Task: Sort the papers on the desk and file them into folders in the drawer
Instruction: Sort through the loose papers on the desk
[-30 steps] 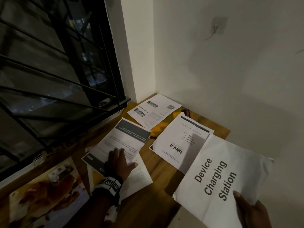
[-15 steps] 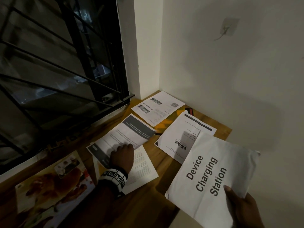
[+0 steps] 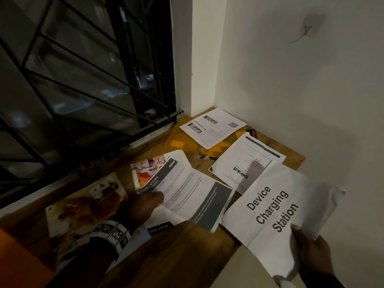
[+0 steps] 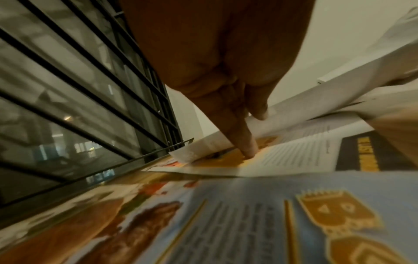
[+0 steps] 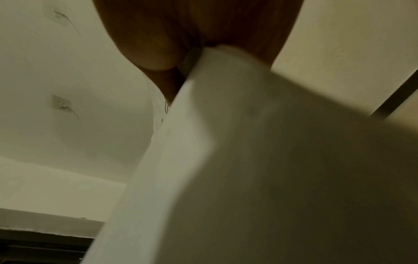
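Observation:
My left hand [image 3: 159, 200] pinches the near edge of a printed sheet with dark grey bands [image 3: 195, 194] and holds it raised off the wooden desk [image 3: 187, 252]. In the left wrist view, thumb and forefinger [image 4: 247, 148] clamp that sheet [image 4: 300, 105] above other papers. My right hand [image 3: 301, 235] grips the lower corner of the white "Device Charging Station" sheet [image 3: 276, 206], held in the air at the right; this sheet [image 5: 226, 151] fills the right wrist view. A "blinkit" sheet [image 3: 245, 161] and a sheet with a QR code [image 3: 212, 126] lie flat farther back.
A colourful flyer [image 3: 148, 170] lies beside the lifted sheet, and a large food flyer [image 3: 83, 206] lies near the window. A yellow folder [image 3: 180, 140] sits under the QR sheet. A barred window [image 3: 83, 80] bounds the left, white walls [image 3: 291, 90] the back and right.
My left hand has gone from pressing flat on the grey-banded sheet to pinching it, lifting it and swinging it right, which uncovers the colourful flyer. The right hand still holds its sheet.

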